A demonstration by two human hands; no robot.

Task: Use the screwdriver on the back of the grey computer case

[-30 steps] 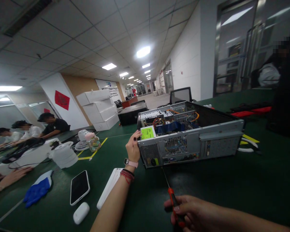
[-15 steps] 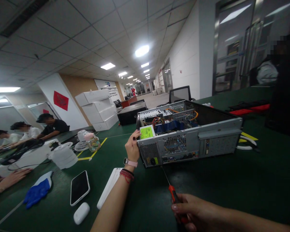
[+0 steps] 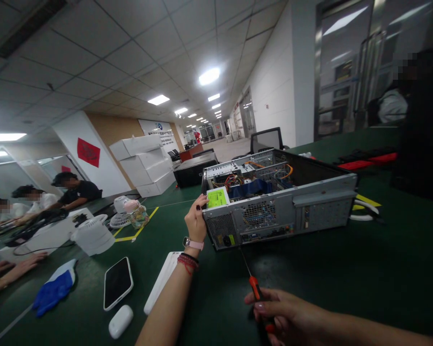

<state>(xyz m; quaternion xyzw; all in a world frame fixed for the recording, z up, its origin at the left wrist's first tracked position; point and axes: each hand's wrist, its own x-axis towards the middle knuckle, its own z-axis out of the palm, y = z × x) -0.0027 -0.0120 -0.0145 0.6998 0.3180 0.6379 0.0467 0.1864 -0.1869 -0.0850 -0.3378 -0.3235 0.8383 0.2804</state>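
An open computer case (image 3: 321, 199) lies on its side on the green table, its rear panel facing me. My left hand (image 3: 196, 218) grips the near left corner, fingers over the upper edge beside the power supply with a bright green label (image 3: 217, 197). Inside are coloured wires, a blue part and an orange cable. In my right hand (image 3: 279, 307) is a screwdriver (image 3: 254, 287) with a red and black handle. Its thin shaft points up toward the lower edge of the rear panel; whether the tip touches the case I cannot tell.
Left of my forearm lie a white slab-like object (image 3: 162, 283), a phone (image 3: 118, 283), a white earbud case (image 3: 120, 321) and a blue-and-white glove (image 3: 56, 290). Another person's hands (image 3: 21, 266) rest at the left edge. White boxes (image 3: 144, 166) and a black case (image 3: 195, 169) stand behind.
The fingers of my right hand have shifted on the screwdriver handle, with one finger now stretched out to the left. My left hand keeps its place on the case; the view has moved slightly.
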